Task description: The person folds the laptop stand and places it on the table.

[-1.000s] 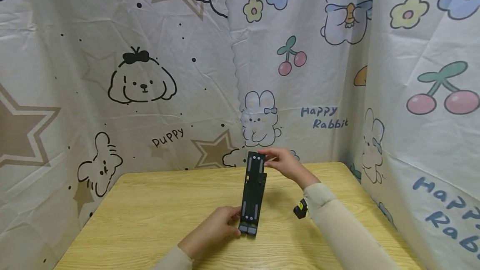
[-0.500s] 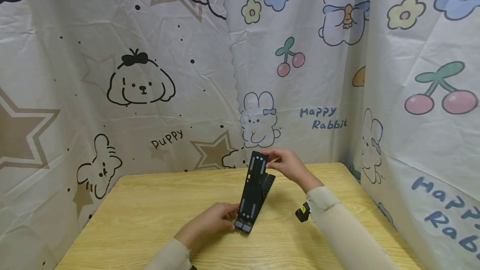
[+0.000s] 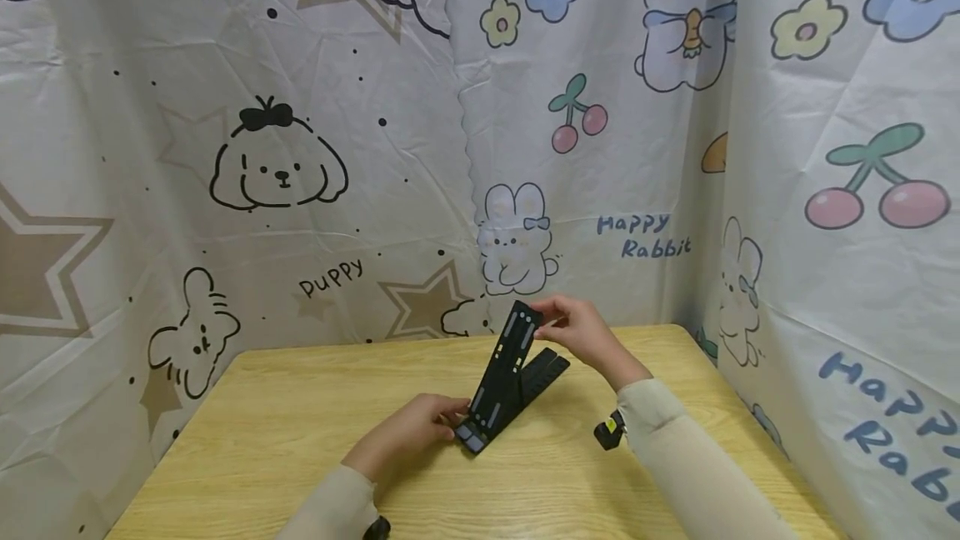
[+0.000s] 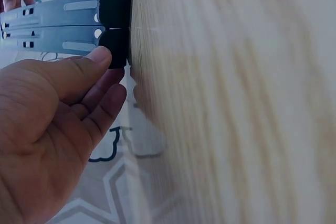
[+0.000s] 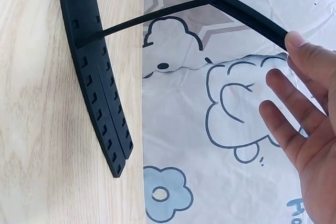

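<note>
A black folding laptop stand [image 3: 495, 382] stands on the table, its upper plate raised at a slant over a slotted base [image 5: 86, 14]. My left hand [image 3: 416, 427] pinches the near lower corner. In the left wrist view its thumb lies by the dark end pads [image 4: 116, 9], with the other fingers curled beneath. With thumb and forefinger my right hand [image 3: 581, 332] pinches the plate's raised far end; its remaining fingers are spread loosely. A thin strut [image 5: 152, 17] joins plate and base in the right wrist view.
The wooden table [image 3: 315, 390] has a patterned curtain [image 3: 360, 148] behind it and along the sides. A small black wrist device [image 3: 609, 432] is by the right sleeve, and another [image 3: 377, 528] by the left sleeve.
The stand has turned clockwise, its near end shifting left and its base swinging out to the right. The gap between plate and base shows wider. Both hands keep hold; the left has moved slightly left.
</note>
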Demonstrator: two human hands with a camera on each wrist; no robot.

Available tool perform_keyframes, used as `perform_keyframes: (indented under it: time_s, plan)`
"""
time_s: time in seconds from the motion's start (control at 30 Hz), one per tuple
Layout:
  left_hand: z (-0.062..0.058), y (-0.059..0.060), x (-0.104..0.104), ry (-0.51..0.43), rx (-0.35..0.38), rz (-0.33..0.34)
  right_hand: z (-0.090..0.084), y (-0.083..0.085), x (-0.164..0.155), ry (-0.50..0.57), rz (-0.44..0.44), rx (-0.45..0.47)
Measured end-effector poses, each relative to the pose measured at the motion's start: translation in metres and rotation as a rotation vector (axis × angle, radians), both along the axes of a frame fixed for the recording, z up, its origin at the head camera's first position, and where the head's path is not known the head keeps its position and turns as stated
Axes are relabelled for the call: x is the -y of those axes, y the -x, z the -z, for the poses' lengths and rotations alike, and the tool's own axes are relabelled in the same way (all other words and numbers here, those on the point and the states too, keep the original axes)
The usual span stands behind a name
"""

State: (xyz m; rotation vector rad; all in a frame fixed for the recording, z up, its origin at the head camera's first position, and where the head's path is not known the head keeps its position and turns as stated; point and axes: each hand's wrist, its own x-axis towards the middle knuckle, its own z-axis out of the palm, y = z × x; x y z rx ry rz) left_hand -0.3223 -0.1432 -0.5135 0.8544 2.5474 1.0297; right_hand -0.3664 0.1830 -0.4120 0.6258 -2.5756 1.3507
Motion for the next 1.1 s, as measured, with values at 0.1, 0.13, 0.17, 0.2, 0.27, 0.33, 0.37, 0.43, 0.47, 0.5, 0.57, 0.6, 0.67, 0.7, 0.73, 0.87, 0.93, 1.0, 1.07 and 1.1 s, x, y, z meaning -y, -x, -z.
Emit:
perform_keyframes:
  time_s: [0.1, 0.13, 0.17, 0.2, 0.27, 0.33, 0.37, 0.43, 0.47, 0.5, 0.57, 0.6, 0.67, 0.7, 0.73, 0.87, 0.93, 1.0, 1.07, 1.1]
  plan:
    - [-0.001, 0.002, 0.003, -0.023, -0.005, 0.004, 0.001, -0.001, 0.0, 0.003, 0.011, 0.001]
    - [-0.001, 0.003, 0.004, -0.03, -0.004, 0.004, 0.001, -0.002, 0.0, 0.003, 0.014, 0.0]
    - [0.0, 0.004, 0.004, -0.035, -0.002, 0.003, 0.001, -0.002, -0.001, 0.002, 0.014, -0.004]
    - [0.0, 0.004, 0.005, -0.038, -0.002, 0.003, 0.001, -0.002, -0.001, 0.001, 0.016, -0.006]
    - [0.001, 0.005, 0.005, -0.041, -0.002, 0.002, 0.002, -0.002, -0.002, -0.001, 0.012, -0.015]
    - [0.002, 0.006, 0.006, -0.041, -0.006, 0.0, 0.002, -0.002, -0.003, -0.005, -0.001, -0.027]
    - [0.002, 0.005, 0.006, -0.042, -0.007, -0.002, 0.002, -0.002, -0.003, -0.006, -0.009, -0.031]
    - [0.002, 0.004, 0.005, -0.042, -0.015, -0.007, 0.002, -0.002, -0.005, -0.009, -0.021, -0.033]
    - [0.003, 0.004, 0.005, -0.044, -0.02, -0.009, 0.003, -0.001, -0.006, -0.014, -0.031, -0.035]
    - [0.003, 0.003, 0.004, -0.047, -0.023, -0.012, 0.003, -0.001, -0.008, -0.015, -0.037, -0.031]
    - [0.003, 0.002, 0.003, -0.06, -0.009, -0.028, 0.004, 0.001, -0.011, -0.016, -0.052, -0.02]
    - [0.003, 0.001, 0.002, -0.067, -0.002, -0.037, 0.004, 0.003, -0.013, -0.019, -0.061, -0.016]
    - [0.003, -0.001, 0.0, -0.086, 0.02, -0.058, 0.006, 0.005, -0.017, -0.027, -0.08, -0.006]
    - [0.002, -0.002, -0.001, -0.095, 0.033, -0.07, 0.007, 0.007, -0.02, -0.03, -0.087, 0.001]
    - [0.002, -0.004, -0.002, -0.102, 0.04, -0.081, 0.009, 0.009, -0.022, -0.043, -0.097, 0.003]
    - [0.001, -0.008, -0.006, -0.128, 0.056, -0.122, 0.021, 0.016, -0.032, -0.095, -0.13, 0.051]
    - [0.001, -0.011, -0.009, -0.126, 0.05, -0.141, 0.03, 0.021, -0.036, -0.126, -0.153, 0.086]
    - [0.002, -0.013, -0.012, -0.121, 0.049, -0.161, 0.04, 0.026, -0.04, -0.148, -0.177, 0.126]
    - [0.003, -0.016, -0.014, -0.115, 0.049, -0.173, 0.049, 0.03, -0.044, -0.166, -0.202, 0.156]
    - [0.003, -0.017, -0.015, -0.114, 0.049, -0.178, 0.053, 0.032, -0.045, -0.166, -0.21, 0.173]
